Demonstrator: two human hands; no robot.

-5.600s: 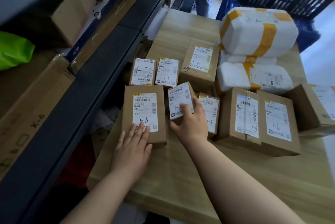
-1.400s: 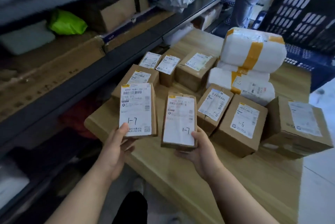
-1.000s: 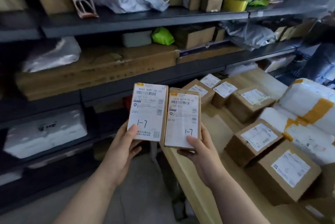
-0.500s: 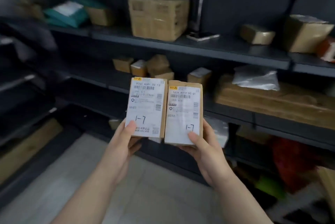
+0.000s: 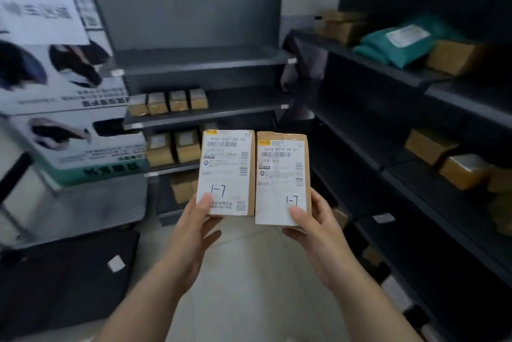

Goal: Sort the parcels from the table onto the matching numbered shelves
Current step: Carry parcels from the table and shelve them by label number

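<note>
In front of the shelves, left hand (image 5: 195,226) grips one 1-7 box (image 5: 225,172), right hand (image 5: 314,226) grips the other 1-7 box (image 5: 282,178), edges touching.

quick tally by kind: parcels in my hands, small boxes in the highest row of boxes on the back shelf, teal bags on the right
held parcels: 2, left parcel in left hand, right parcel in right hand
small boxes: 4
teal bag: 1
total: 7
</note>
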